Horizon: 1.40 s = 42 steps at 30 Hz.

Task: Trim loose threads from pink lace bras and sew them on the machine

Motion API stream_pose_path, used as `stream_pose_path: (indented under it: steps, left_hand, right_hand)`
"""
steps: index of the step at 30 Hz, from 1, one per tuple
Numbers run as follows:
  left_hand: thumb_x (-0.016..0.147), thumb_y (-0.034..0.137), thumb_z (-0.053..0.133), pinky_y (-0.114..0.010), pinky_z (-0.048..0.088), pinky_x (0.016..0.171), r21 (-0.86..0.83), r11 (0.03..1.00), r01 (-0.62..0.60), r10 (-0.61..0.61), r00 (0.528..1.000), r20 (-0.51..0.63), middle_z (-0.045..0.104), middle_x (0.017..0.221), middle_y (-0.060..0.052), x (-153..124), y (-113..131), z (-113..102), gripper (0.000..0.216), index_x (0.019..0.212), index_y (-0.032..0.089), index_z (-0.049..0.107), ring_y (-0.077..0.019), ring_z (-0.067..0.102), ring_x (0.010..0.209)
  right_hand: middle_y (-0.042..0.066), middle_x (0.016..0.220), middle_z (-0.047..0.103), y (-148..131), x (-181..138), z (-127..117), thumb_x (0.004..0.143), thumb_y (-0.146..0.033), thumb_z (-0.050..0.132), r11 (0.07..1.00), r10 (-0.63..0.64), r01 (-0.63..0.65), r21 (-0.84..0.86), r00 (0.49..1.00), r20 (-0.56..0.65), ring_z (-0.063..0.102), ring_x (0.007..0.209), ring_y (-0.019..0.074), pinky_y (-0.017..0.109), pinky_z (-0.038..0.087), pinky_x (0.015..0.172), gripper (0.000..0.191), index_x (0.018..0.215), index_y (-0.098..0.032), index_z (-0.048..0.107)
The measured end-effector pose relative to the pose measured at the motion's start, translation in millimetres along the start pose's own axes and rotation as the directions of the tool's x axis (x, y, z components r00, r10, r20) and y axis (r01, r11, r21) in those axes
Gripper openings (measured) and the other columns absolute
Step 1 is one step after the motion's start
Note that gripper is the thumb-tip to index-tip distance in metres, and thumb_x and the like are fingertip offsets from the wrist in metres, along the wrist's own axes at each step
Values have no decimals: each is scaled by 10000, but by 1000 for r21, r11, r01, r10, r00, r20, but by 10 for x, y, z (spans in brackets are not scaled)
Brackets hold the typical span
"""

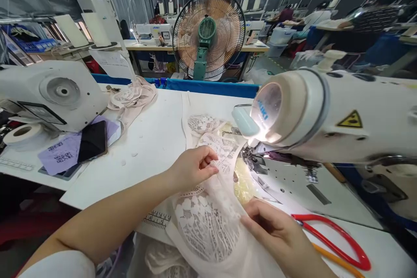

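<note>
A pale pink lace fabric piece lies on the white sewing table and runs under the head of the white sewing machine. My left hand pinches the lace near its upper part, fingers closed on the cloth just left of the presser foot. The lace's lower right edge is held by my right hand, its fingers curled over the fabric close to the table's front. The machine's lamp lights the needle area.
Red-handled scissors lie right of my right hand. A black phone and purple printed slips sit at the left, by a tape roll and another white machine. More lace is piled behind. A standing fan faces the table; other people sit at far tables.
</note>
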<state>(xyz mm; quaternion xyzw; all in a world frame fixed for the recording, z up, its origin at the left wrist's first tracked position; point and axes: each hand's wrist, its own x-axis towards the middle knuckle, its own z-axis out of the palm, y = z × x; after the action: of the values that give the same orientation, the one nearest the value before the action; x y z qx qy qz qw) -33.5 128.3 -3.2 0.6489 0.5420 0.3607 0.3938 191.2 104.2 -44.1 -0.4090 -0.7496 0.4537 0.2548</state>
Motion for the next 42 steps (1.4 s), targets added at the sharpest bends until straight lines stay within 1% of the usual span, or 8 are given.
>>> stream_pose_path:
  steps: [5, 10, 17, 23, 30, 33, 36, 42]
  left_hand:
    - [751, 205, 607, -220, 374, 572, -227, 973, 50, -35, 997, 69, 458, 649, 47, -16, -29, 6, 127, 864, 169, 563, -84, 434, 597]
    - [765, 186, 614, -222, 426, 622, -411, 911, 33, 11, 995, 104, 535, 801, 1, -25, 26, -23, 182, 938, 161, 563, -81, 485, 669]
    - [753, 189, 559, -223, 423, 532, -291, 955, -55, 57, 998, -1, 469, 686, 36, -73, 168, -4, 179, 928, 181, 522, -87, 483, 575]
    - [747, 213, 549, -239, 409, 558, -129, 990, -63, 48, 992, -116, 476, 770, 27, -132, 71, 96, 241, 981, 212, 490, -89, 461, 590]
    - [740, 181, 554, -264, 441, 651, -291, 957, 9, -35, 996, -86, 476, 788, 15, -154, 99, 96, 216, 942, 191, 477, -103, 483, 676]
    - [744, 173, 528, -256, 441, 586, -389, 921, 21, -43, 998, -49, 454, 808, 18, -186, 134, 119, 229, 954, 195, 439, -86, 476, 617]
    - [754, 170, 506, -222, 386, 502, -393, 917, -62, 39, 997, -66, 438, 796, 29, -239, 137, 163, 251, 983, 216, 414, -75, 447, 569]
    - [765, 141, 485, -209, 362, 494, -319, 939, -130, 105, 990, -92, 446, 822, 30, -311, 145, 171, 272, 1006, 235, 402, -70, 418, 571]
  right_hand:
    - [4, 695, 489, 111, -64, 1, 863, -406, 475, 998, 21, -23, 59, 1000, 20, 473, 631, 143, 264, 367, 543, 295, 659, -194, 498]
    - [20, 727, 510, 141, -76, -8, 864, -366, 489, 996, -4, -1, 87, 999, 53, 482, 662, 154, 272, 363, 548, 251, 683, -191, 486]
    - [-5, 663, 472, 54, -28, -12, 854, -387, 501, 993, -23, 19, 119, 999, 29, 430, 578, 129, 252, 337, 501, 268, 663, -202, 473]
    - [2, 651, 476, 44, -59, 28, 838, -411, 518, 986, -8, 14, 169, 999, -37, 444, 578, 135, 253, 352, 500, 289, 639, -203, 495]
    - [11, 675, 487, 62, -87, 63, 815, -378, 565, 980, -18, 37, 197, 995, -100, 466, 618, 149, 258, 364, 523, 259, 627, -206, 519]
    - [5, 684, 478, 83, -79, 46, 818, -373, 557, 979, -14, 29, 203, 997, -76, 462, 624, 146, 255, 364, 535, 258, 630, -204, 507]
    - [-5, 673, 456, 84, -66, 23, 828, -381, 536, 984, -4, 7, 177, 1000, -18, 442, 604, 137, 249, 360, 534, 272, 630, -202, 481]
    - [-6, 658, 439, -123, -46, -78, 856, -361, 485, 998, -10, 17, -62, 994, 111, 422, 601, 137, 248, 369, 525, 272, 638, -205, 437]
